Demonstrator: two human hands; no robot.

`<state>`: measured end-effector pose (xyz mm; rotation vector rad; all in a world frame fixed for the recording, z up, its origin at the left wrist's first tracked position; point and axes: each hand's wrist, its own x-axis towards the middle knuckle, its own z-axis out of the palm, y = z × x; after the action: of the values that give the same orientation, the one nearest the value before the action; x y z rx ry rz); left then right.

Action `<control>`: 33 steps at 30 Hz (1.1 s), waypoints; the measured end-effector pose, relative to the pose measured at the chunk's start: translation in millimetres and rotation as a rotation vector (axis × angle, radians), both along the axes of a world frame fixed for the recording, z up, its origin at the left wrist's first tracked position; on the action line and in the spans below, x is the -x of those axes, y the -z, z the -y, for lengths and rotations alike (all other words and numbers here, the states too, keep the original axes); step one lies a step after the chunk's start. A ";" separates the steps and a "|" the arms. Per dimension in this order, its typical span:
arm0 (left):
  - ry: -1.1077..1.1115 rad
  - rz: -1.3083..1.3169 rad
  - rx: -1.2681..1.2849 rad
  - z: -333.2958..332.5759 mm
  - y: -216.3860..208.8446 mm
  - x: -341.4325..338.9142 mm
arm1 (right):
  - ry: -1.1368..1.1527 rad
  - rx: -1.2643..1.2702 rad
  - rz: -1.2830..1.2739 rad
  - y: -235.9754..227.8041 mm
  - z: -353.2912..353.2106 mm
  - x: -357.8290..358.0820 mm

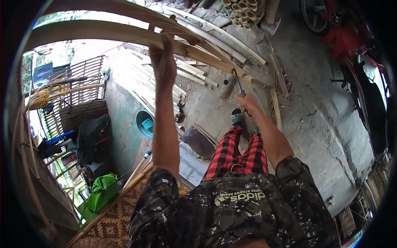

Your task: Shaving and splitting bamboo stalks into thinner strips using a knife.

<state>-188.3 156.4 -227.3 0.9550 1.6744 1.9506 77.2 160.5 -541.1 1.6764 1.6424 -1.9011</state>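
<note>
Two long split bamboo lengths cross the top of the view, a lower one [99,29] and an upper one [111,8], meeting toward the right. My left hand [166,66] is raised and closed about the lower length, its fingers partly hidden by the bamboo. In my right hand [249,104] is a knife [240,84], gripped by its handle. The narrow dark blade points up and touches or overlaps the bamboo near its right end; I cannot tell whether it is in the split.
Pale bamboo strips [136,78] lie on the floor at left, beside a blue basin [144,124]. Cut bamboo tubes [244,12] are stacked at the back. A red motorcycle [341,37] stands at right. Near my left are a woven bamboo mat [111,219] and a green bag [101,194].
</note>
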 end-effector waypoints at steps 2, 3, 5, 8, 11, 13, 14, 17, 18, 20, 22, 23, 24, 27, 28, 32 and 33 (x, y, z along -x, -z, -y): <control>0.158 0.209 -0.241 -7.1 30.4 -7.7 | 0.188 0.114 -0.062 7.8 -1.6 -1.5; 0.202 0.278 -0.335 -0.5 62.7 -4.3 | 0.183 0.108 -0.074 8.0 -0.4 2.0; -0.149 0.346 0.006 32.5 152.9 -14.4 | 0.279 0.145 -0.088 0.4 4.2 19.4; -0.047 0.490 0.660 98.6 251.9 -67.8 | 0.350 0.283 -0.232 -27.1 20.9 55.4; 0.286 0.791 0.962 100.1 294.1 -150.6 | 0.486 0.412 -0.320 3.2 18.0 39.7; 0.137 0.773 0.833 81.5 288.3 -193.9 | 0.473 0.259 -0.323 27.7 20.3 27.4; -0.033 0.748 0.707 78.5 291.8 -204.2 | 0.457 0.192 -0.332 33.6 21.3 27.6; 0.024 0.756 0.514 89.2 323.3 -199.5 | 0.100 -0.202 -0.157 47.9 22.3 25.2; 0.003 0.752 0.535 99.8 335.6 -191.4 | 0.093 -0.174 -0.165 50.6 32.9 23.0; -0.051 0.513 0.749 113.0 342.9 -172.5 | 0.008 -0.724 0.120 40.9 54.1 7.4; -0.070 0.494 0.749 103.3 335.0 -171.8 | 0.095 -0.658 -0.072 84.3 46.9 -50.3; -0.070 0.462 0.725 103.9 333.8 -168.5 | 0.101 -0.660 -0.026 117.6 52.9 -79.9; -0.090 0.442 0.752 115.5 334.6 -158.4 | 0.110 -0.658 0.002 157.9 68.1 -107.4; 0.004 0.413 0.720 131.4 353.7 -148.4 | 0.354 -0.104 0.110 321.8 122.6 -244.5; 0.014 0.400 0.717 138.7 356.2 -145.7 | 0.429 0.030 0.167 357.0 143.7 -282.6; 0.082 0.267 0.727 157.3 363.6 -152.2 | -0.156 -0.178 0.880 442.0 181.7 -388.8; 0.066 0.234 0.780 164.5 354.4 -152.6 | -0.147 -0.068 0.890 441.0 191.0 -368.7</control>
<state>-35.7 -8.1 -581.7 0.4498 1.9716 1.1251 445.9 -30.5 -982.1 1.9288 1.3760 -0.8039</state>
